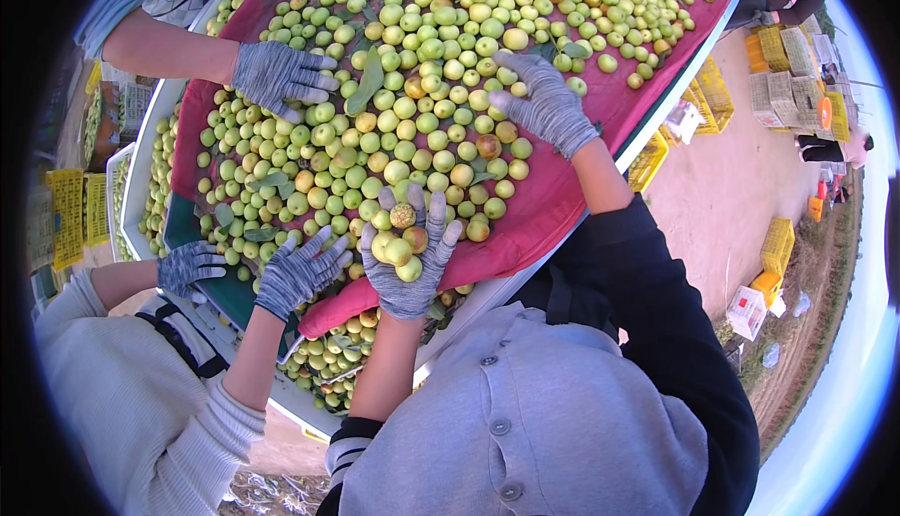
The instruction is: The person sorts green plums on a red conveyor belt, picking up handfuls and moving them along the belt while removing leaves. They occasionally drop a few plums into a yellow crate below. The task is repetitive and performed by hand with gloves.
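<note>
A sloping table lined with dark red cloth [548,199] is covered with small round green fruits [450,24] that look like jujubes, some with brown patches. My left hand [408,277], in a grey knit glove, is turned palm up near the table's front edge. Several fruits lie in its palm, among them a rough brown one [402,216], with the fingers curled up behind them. Farther right, my right hand [547,108], gloved alike, reaches over the pile with fingers spread, its fingertips at the fruits. A few leaves [367,80] are mixed in.
At the left a co-worker in a white sweater [141,403] has two gloved hands [298,274] at the fruit; another person's gloved hand [281,77] comes from the upper left. More fruits [323,358] lie below the cloth edge. Yellow crates [776,246] stand on the ground at right.
</note>
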The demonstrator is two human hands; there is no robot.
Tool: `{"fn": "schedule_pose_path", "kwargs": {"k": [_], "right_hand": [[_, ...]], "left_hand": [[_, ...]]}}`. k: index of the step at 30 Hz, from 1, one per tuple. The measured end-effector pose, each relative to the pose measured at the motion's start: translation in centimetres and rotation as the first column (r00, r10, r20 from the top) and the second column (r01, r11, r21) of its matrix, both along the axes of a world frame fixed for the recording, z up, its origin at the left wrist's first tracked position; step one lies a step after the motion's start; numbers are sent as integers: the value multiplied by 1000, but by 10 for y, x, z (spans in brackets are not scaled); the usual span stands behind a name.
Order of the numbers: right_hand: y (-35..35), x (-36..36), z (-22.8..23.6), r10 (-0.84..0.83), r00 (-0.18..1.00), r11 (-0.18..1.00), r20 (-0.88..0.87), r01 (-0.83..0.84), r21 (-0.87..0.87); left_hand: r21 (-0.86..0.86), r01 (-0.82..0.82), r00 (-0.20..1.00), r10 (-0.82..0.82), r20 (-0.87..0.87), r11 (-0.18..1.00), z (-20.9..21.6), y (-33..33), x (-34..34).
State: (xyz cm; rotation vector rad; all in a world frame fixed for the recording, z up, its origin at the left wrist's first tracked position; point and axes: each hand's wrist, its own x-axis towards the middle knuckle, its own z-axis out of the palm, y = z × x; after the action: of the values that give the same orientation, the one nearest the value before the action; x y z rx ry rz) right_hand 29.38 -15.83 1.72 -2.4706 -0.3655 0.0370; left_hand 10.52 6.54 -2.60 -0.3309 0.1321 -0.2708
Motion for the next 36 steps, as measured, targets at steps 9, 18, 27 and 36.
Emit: {"fn": "schedule_pose_path", "kwargs": {"k": [9, 18, 27, 36], "right_hand": [[0, -16, -49, -160, 911, 926, -380, 5, -379], [112, -55, -36, 403, 832, 895, -382, -445, -26], [26, 133, -56, -200, 980, 969, 3, 198, -148], [144, 62, -65, 175, 970, 872, -169, -233, -430]], "left_hand": [[130, -64, 996, 71, -52, 990, 0, 24, -14], [236, -38, 995, 59, -82, 971, 9, 28, -22], [198, -1, 967, 51, -250, 980, 17, 9, -64], [-578, -122, 981, 9, -196, 807, 14, -8, -70]]}}
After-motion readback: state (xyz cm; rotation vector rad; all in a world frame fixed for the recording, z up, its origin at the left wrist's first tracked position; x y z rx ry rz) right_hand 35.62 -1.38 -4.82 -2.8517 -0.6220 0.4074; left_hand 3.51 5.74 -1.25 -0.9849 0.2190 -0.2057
